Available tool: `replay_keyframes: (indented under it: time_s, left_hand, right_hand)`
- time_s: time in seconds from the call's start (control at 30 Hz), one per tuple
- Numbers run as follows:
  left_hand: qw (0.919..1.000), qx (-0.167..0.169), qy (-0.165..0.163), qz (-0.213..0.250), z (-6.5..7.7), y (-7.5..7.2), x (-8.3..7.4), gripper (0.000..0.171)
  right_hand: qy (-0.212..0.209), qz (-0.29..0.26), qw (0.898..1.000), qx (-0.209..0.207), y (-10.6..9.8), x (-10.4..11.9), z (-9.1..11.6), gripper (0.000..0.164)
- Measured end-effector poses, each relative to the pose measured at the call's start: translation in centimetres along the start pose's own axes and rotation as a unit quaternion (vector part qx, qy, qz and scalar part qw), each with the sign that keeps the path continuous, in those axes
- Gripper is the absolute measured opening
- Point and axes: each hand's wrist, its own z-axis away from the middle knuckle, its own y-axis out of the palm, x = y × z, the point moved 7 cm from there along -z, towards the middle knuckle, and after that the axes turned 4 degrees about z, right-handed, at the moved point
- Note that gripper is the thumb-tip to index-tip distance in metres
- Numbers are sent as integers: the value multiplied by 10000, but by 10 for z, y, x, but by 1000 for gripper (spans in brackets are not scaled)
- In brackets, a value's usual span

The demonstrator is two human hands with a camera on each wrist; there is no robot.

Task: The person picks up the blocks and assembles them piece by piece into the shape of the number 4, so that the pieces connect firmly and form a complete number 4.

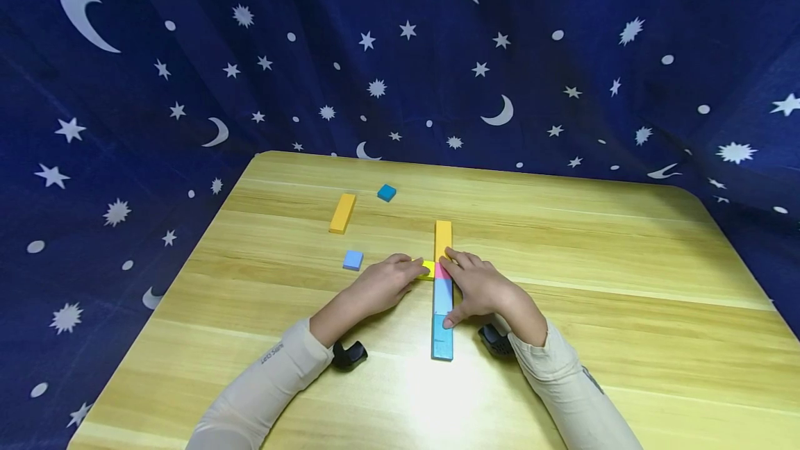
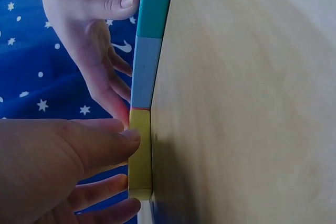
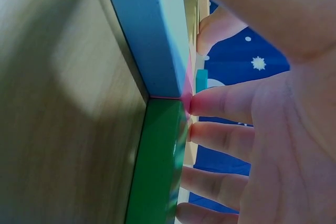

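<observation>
A straight row of flat blocks runs up the table in the head view: a teal block (image 1: 442, 346) nearest, then a light blue block (image 1: 442, 295), a pink block (image 1: 439, 272) and an orange block (image 1: 443, 236). Against the pink one's left side lies a yellow block (image 1: 428, 270). My left hand (image 1: 384, 283) holds the yellow block, thumb on its near side. Spread over the row, my right hand (image 1: 481, 289) has fingertips at the pink block and its thumb over the teal one. Under its fingers in the right wrist view is a green block (image 3: 157, 156), hidden in the head view.
Loose on the table (image 1: 612, 311), left of the row, lie an orange block (image 1: 342, 213), a small blue block (image 1: 387, 192) and a light blue square block (image 1: 353, 260). A dark blue curtain (image 1: 400, 117) with moons and stars hangs behind the table.
</observation>
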Motion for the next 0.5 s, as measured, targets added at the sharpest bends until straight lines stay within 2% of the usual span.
replay_keyframes:
  time_s: [0.2, 0.5]
  left_hand:
    - [9999, 13, 20, -111, 1, 0, -1, 27]
    - [10000, 76, -16, -33, 1, 0, 1, 29]
  right_hand:
    - [-24, 13, 10000, 28, -2, 2, 1, 113]
    - [-12, 55, 10000, 33, 0, 1, 0, 113]
